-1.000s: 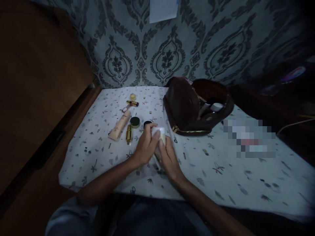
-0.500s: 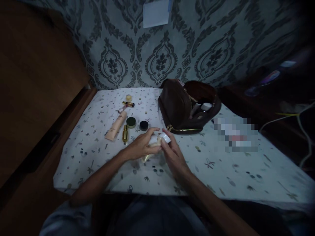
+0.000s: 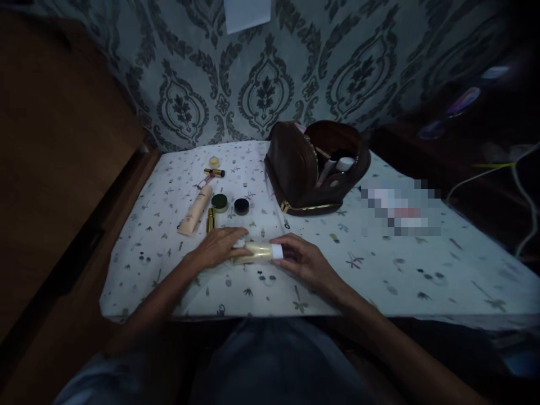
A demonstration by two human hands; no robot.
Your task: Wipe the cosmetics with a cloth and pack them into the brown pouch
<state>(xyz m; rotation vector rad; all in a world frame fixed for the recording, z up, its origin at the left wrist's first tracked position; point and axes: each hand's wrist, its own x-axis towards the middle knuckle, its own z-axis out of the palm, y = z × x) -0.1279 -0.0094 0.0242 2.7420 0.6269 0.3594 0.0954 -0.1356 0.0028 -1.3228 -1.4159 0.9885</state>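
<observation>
A pale gold cosmetic tube point(image 3: 257, 252) with a white cap point(image 3: 277, 251) lies sideways between my hands, low over the patterned cloth or resting on it. My left hand point(image 3: 217, 246) grips its left end, partly covering it. At the capped end, my right hand point(image 3: 304, 260) holds the tube between thumb and fingers. A bit of something white shows by the left fingers, too blurred to name. Just beyond the left hand are a small gold bottle point(image 3: 210, 220), a dark green-lidded jar point(image 3: 219, 203), a black-lidded jar point(image 3: 242, 206) and a peach tube point(image 3: 196, 210).
An open brown zip bag point(image 3: 291, 169) with several cosmetics inside stands at the back, against the wallpapered wall. Farther left lie a gold-and-black tube point(image 3: 215, 172) and a small yellowish pot point(image 3: 214, 161). A blurred-out item point(image 3: 400, 208) and a white cable point(image 3: 476, 177) are at right.
My hands have moved slightly apart and lower. The tube, earlier mostly hidden with its white part between both hands, now lies level with its cap to the right. The view has shifted.
</observation>
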